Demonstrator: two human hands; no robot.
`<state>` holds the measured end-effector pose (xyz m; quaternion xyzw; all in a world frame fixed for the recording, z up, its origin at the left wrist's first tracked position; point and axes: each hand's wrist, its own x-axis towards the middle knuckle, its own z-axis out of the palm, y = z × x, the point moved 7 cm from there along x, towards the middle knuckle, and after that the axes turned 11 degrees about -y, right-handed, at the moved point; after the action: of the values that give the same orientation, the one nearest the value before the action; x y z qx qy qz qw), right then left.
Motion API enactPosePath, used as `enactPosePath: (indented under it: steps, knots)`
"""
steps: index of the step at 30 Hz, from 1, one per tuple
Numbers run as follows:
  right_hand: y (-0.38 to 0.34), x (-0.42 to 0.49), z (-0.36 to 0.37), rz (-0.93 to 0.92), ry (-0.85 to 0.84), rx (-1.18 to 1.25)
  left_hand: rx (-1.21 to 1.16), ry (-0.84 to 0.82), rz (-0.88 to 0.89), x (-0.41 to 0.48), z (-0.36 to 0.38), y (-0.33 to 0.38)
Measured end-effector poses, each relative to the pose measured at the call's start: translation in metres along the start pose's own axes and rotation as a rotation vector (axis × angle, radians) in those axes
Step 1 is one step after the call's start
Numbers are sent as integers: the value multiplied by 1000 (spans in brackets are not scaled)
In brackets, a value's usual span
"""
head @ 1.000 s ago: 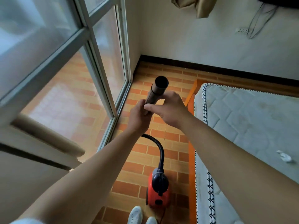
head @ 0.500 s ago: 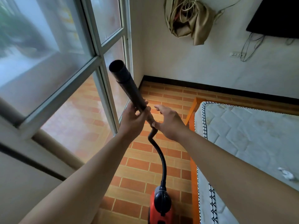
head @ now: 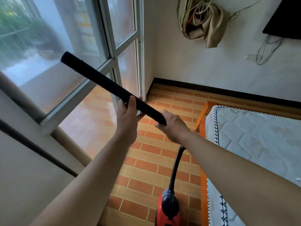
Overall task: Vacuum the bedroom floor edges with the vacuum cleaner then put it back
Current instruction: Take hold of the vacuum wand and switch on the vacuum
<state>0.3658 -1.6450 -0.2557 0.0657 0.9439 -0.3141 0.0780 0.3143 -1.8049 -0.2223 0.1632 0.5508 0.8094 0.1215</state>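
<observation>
Presently the tiled floor [head: 146, 160] carries the red vacuum cleaner [head: 168, 207] beside the mattress [head: 252, 136]. Its black tube [head: 104, 82] is raised aslant toward the window [head: 48, 38], apparently for adjustment before use: my right hand [head: 174, 126] grips the lower end, my left hand [head: 128, 115] wraps its middle.

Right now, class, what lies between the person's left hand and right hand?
A short bare stretch of the black vacuum tube, which both the left hand and the right hand grip. The head view shows it.
</observation>
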Motion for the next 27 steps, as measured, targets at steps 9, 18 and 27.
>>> enactPosePath:
  steps: [9,18,27]
  knots:
    - [37,-4,55,54,-18,-289,-132,68,-325,-26,-22,-87]
    - [99,8,122,153,-193,-395,-392,288,-449,-72,-65,-190]
    - [161,33,221,82,-349,-586,-553,591,-602,-134,-133,-311]
